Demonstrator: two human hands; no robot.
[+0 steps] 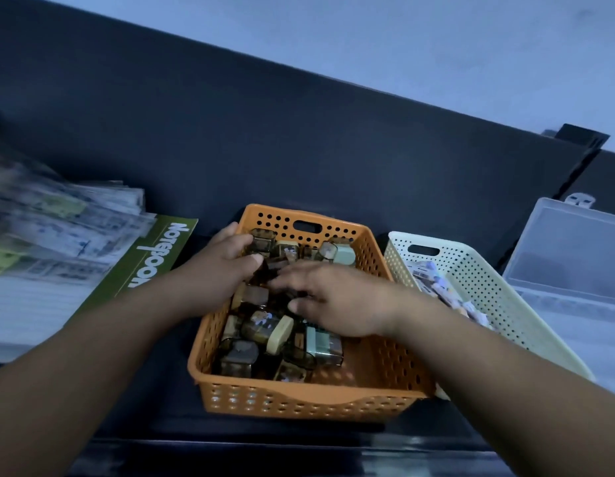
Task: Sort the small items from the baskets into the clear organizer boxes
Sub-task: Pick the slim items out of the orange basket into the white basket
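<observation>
An orange perforated basket (378,359) sits in the middle, filled with several small smoky-brown boxes (264,327) that have cream or pale green caps. Both my hands are inside it. My left hand (223,270) lies at the far left corner, with its fingers and thumb curled round one of the small boxes (263,239). Over the middle of the pile, my right hand (333,304) rests on the boxes with its fingers stretched to the left; it is blurred. A clear organizer box (571,263) lies at the far right.
A cream perforated basket (478,280) holding small wrapped items stands right of the orange one, touching it. A green notebook (154,263) and a stack of printed papers (58,228) lie to the left. A dark wall panel rises behind the baskets.
</observation>
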